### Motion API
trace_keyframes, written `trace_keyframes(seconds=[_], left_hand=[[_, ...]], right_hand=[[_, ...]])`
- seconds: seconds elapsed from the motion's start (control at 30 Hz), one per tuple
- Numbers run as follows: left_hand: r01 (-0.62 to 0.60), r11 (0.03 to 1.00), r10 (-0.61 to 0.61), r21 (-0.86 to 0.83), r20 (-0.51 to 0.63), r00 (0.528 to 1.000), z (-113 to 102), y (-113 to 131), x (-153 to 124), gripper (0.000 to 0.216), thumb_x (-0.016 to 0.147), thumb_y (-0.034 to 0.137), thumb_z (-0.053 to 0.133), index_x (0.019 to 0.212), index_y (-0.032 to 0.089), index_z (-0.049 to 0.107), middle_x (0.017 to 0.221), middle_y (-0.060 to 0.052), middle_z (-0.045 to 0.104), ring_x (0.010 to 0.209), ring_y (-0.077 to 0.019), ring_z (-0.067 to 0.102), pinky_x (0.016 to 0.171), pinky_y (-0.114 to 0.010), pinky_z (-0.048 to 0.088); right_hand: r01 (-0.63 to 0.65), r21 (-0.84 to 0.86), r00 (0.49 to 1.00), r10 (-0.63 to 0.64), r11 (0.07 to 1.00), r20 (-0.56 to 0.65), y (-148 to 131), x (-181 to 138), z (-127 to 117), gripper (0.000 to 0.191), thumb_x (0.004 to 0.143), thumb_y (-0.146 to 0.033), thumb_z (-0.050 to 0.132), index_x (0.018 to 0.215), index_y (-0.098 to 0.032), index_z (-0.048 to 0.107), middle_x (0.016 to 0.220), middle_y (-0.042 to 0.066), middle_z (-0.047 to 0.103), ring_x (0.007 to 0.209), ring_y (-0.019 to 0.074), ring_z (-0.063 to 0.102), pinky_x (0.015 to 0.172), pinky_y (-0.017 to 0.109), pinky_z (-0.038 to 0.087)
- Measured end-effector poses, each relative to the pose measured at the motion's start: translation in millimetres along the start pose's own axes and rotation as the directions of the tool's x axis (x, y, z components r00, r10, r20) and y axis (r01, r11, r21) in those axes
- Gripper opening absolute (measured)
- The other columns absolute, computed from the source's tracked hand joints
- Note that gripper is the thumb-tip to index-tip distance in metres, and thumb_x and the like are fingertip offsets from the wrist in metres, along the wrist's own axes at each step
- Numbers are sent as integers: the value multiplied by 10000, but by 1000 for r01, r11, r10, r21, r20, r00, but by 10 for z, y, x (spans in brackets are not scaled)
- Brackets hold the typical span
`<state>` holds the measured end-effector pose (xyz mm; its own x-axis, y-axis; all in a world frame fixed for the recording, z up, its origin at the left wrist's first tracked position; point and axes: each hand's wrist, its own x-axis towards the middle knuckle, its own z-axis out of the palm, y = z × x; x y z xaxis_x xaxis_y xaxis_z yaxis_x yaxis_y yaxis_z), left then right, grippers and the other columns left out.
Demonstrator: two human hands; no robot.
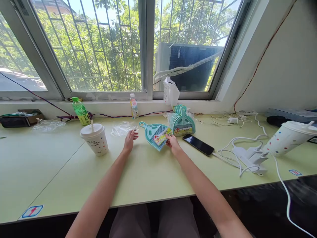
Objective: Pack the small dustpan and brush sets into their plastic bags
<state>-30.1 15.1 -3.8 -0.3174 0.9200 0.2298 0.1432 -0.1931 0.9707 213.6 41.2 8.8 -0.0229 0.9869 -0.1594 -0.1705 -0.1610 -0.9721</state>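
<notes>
My right hand (172, 144) grips a small teal dustpan and brush set (154, 133) by its lower right edge. A yellow printed card lies across the set's bristles, and its handle points to the upper left. My left hand (130, 139) is apart from the set, to its left, with fingers spread and nothing in them. Crumpled clear plastic wrap (122, 128) lies just behind that hand. Right behind the held set stands a stack of matching teal dustpan sets (182, 122), with similar labels.
A black phone (198, 144) lies right of my right hand, on a white cable leading to a power strip (250, 158). A lidded paper cup (94, 138) stands left; another cup (289, 138) leans at right. A green bottle (81, 110) and a clear bottle (134, 106) stand near the window.
</notes>
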Motion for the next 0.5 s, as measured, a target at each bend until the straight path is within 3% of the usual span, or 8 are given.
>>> trace_keyframes(seconds=[0.03,0.07,0.13,0.23,0.3,0.37,0.43,0.5], left_hand=[[85,994,-71,-74,174,982,78,-10,-33,499,889,549,408,1192,175,542,1077,-127,635,926,-227,643,860,-381,493],[152,983,-119,-106,269,956,143,-19,-67,522,861,559,472,1216,180,527,1076,-125,643,918,-231,647,836,-376,503],[193,972,-150,-130,284,947,213,-20,-125,604,783,462,641,1299,208,454,1113,-109,639,935,-223,643,810,-346,511],[161,981,-139,-109,180,974,174,44,-149,646,778,390,648,1354,219,408,1062,-85,647,899,-227,638,749,-336,513],[76,993,-71,-92,56,996,106,105,-125,499,837,398,550,1286,187,494,1046,-85,647,928,-236,624,765,-335,499],[-42,998,39,-36,-78,996,55,154,-104,399,874,386,479,1189,163,576,1079,-88,646,998,-239,600,828,-329,472],[-119,989,132,93,-156,979,46,193,-122,385,883,383,469,1173,169,602,1103,-85,650,1016,-237,590,855,-319,447],[-134,961,180,243,-178,967,86,241,-202,417,893,403,468,1227,185,588,1053,-82,665,945,-234,607,815,-316,442]], right_hand=[[4,-36,999,-2,999,47,3,-12,25,282,767,-322,660,1001,-230,531,864,28,667,631,127,606,518,216,431],[5,-67,995,2,998,103,2,-18,42,292,761,-301,665,1012,-232,532,874,32,670,660,139,623,543,225,451],[7,-126,972,23,992,235,-16,-7,36,325,745,-242,673,1039,-236,535,893,36,675,741,166,652,615,252,494],[72,-340,939,51,938,340,-53,52,-66,332,737,-133,646,1049,-216,567,937,58,675,877,205,656,732,302,518],[207,-575,962,-56,792,269,-70,75,-151,378,740,-89,630,1098,-201,591,1019,89,659,967,231,630,814,329,499],[335,-766,935,-295,549,197,-85,52,-197,511,759,-100,632,1252,-203,544,1184,125,590,1053,254,591,886,354,466],[439,-845,822,-516,305,241,-108,-21,-176,601,808,-151,619,1380,-215,444,1337,148,475,1147,280,530,946,384,428],[534,-833,701,-627,144,340,-133,-121,-92,496,886,-211,546,1375,-214,457,1353,149,452,1200,293,475,987,410,390]])
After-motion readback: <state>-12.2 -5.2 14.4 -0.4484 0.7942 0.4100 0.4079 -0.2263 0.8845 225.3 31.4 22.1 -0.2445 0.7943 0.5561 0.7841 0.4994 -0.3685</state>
